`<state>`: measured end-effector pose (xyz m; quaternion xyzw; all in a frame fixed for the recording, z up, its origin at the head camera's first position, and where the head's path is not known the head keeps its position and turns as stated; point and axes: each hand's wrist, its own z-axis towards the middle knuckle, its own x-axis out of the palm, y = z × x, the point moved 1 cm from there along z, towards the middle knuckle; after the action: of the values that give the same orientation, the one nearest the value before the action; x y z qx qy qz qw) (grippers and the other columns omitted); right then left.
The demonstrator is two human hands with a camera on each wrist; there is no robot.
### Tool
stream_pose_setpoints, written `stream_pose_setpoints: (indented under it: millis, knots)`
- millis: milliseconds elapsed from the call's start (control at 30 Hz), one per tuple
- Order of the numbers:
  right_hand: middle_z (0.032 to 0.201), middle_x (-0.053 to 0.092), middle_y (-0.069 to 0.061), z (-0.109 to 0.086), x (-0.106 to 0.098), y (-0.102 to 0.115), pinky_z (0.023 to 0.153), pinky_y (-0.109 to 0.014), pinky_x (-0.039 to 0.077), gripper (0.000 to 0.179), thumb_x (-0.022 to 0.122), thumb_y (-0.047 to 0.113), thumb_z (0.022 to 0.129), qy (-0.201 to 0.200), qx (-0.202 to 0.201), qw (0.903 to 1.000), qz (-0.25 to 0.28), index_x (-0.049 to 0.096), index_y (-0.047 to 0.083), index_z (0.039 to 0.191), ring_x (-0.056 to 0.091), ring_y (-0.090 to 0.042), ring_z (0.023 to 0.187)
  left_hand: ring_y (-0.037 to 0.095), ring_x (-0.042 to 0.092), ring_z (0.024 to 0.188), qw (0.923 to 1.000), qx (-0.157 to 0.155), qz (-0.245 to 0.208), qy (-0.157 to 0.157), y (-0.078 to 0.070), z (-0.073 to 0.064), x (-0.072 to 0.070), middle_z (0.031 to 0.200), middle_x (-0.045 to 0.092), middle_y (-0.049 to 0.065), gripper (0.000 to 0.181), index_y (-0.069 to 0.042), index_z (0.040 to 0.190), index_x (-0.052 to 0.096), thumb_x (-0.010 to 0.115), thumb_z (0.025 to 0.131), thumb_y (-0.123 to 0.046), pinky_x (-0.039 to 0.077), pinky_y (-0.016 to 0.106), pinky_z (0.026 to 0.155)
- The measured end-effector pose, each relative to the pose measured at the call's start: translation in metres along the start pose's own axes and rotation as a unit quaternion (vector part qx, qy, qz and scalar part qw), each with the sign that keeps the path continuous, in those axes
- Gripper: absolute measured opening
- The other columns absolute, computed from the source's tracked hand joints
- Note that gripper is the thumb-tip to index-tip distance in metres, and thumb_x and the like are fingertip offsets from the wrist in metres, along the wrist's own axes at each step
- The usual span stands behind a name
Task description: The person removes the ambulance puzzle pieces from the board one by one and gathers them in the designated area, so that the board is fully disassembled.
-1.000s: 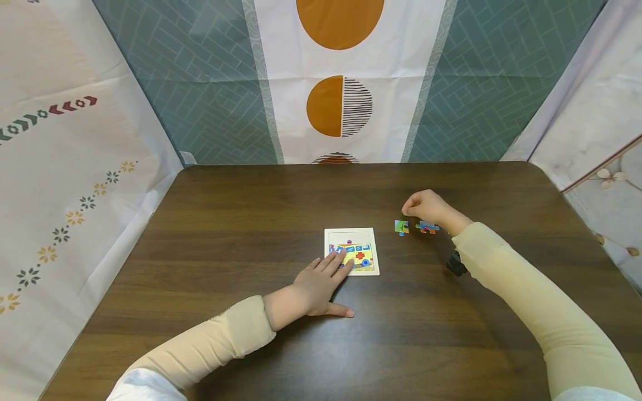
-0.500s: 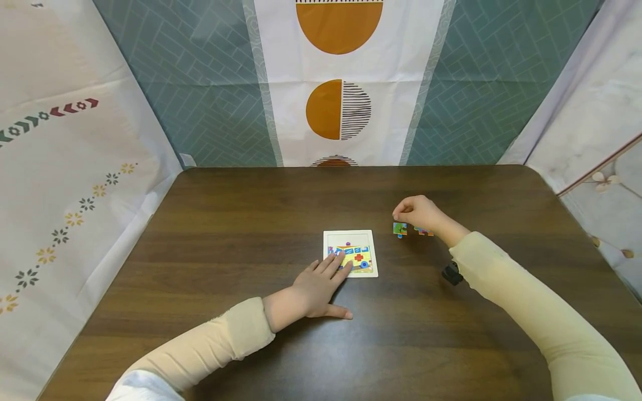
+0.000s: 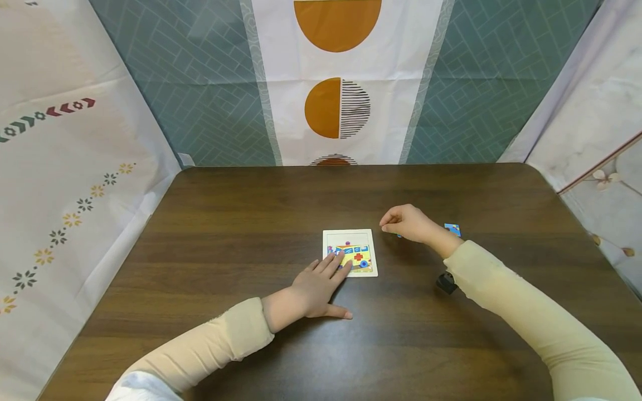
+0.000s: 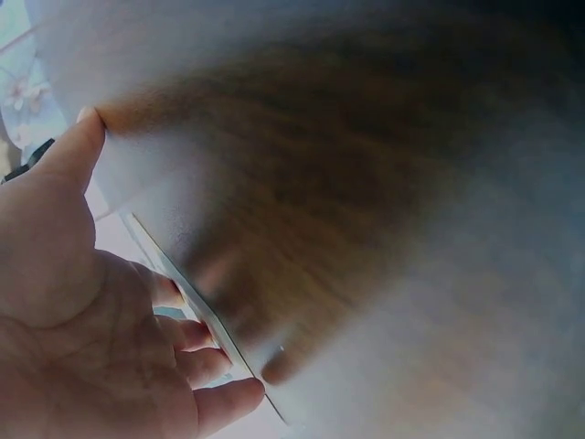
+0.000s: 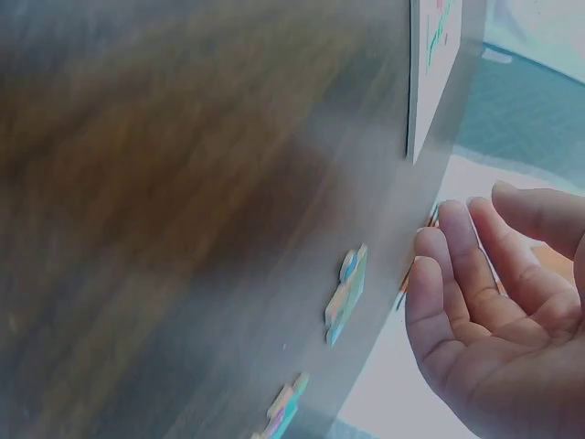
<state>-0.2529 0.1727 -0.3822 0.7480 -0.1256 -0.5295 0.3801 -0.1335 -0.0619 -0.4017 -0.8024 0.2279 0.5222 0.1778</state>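
Observation:
My left hand (image 3: 321, 287) rests with spread fingers on the lower left of a white-framed jigsaw puzzle (image 3: 374, 257); its fingers (image 4: 224, 405) lie at the board's edge in the left wrist view. The puzzle's picture is a yellow vehicle with a red cross and blue wheel. My right hand (image 3: 408, 223) is over the table, right of the board, fingers bent with thumb and index tips close together. I cannot tell whether they pinch anything. A puzzle piece (image 5: 345, 294) and another piece (image 5: 283, 407) lie near it in the right wrist view.
A blue puzzle piece (image 3: 452, 229) lies beside the right wrist. A black device (image 3: 446, 283) hangs under the right sleeve. The brown wooden table (image 3: 241, 217) ends at patterned cloth hangings (image 3: 220, 111) behind and at the sides.
My right hand has moved left and slightly nearer, toward the board. It now covers most of the green piece, and the blue piece by the wrist shows. The left hand stays in place.

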Motion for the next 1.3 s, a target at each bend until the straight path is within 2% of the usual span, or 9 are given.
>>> stream_pose_setpoints:
  millis: [267, 633, 933, 1300]
  knots:
    - [0.100, 0.069, -0.016, -0.002, 0.014, 0.012, 0.085, -0.045, 0.052, 0.020, 0.063, 0.008, 0.089, 0.015, -0.033, 0.9992, -0.014, 0.066, -0.004, 0.105, 0.064, -0.034, 0.098, 0.020, 0.004, 0.148, 1.0000, -0.005, 0.003, 0.005, -0.001, -0.001, -0.001, 0.161, 0.000, 0.003, 0.098, -0.021, 0.155, 0.008, 0.046, 0.082, -0.075, 0.018, 0.040, 0.118]
    - [0.103, 0.070, -0.017, -0.004, 0.033, 0.022, 0.086, -0.042, 0.053, 0.017, 0.062, 0.007, 0.090, 0.051, -0.066, 0.9959, -0.035, 0.067, -0.002, 0.103, 0.066, -0.032, 0.097, 0.021, 0.005, 0.148, 1.0000, -0.004, -0.001, 0.002, -0.001, -0.001, -0.002, 0.161, 0.001, 0.003, 0.098, -0.021, 0.155, 0.009, 0.046, 0.081, -0.075, 0.019, 0.041, 0.117]
    - [0.108, 0.067, -0.018, -0.005, 0.043, 0.030, 0.088, -0.042, 0.052, 0.022, 0.058, 0.003, 0.092, 0.061, -0.063, 0.9953, -0.042, 0.062, -0.006, 0.112, 0.064, -0.033, 0.102, 0.020, 0.005, 0.148, 1.0000, -0.003, 0.005, 0.000, 0.000, 0.000, -0.001, 0.161, 0.001, 0.003, 0.099, -0.021, 0.155, 0.009, 0.046, 0.081, -0.076, 0.019, 0.040, 0.117]
    - [0.106, 0.068, -0.016, -0.002, 0.047, 0.035, 0.086, -0.041, 0.053, 0.020, 0.057, 0.000, 0.091, 0.066, -0.071, 0.9937, -0.056, 0.064, -0.004, 0.109, 0.065, -0.031, 0.100, 0.020, 0.005, 0.148, 1.0000, -0.005, 0.005, 0.000, 0.000, 0.000, -0.001, 0.161, 0.002, 0.003, 0.099, -0.022, 0.155, 0.009, 0.045, 0.081, -0.076, 0.019, 0.040, 0.117]
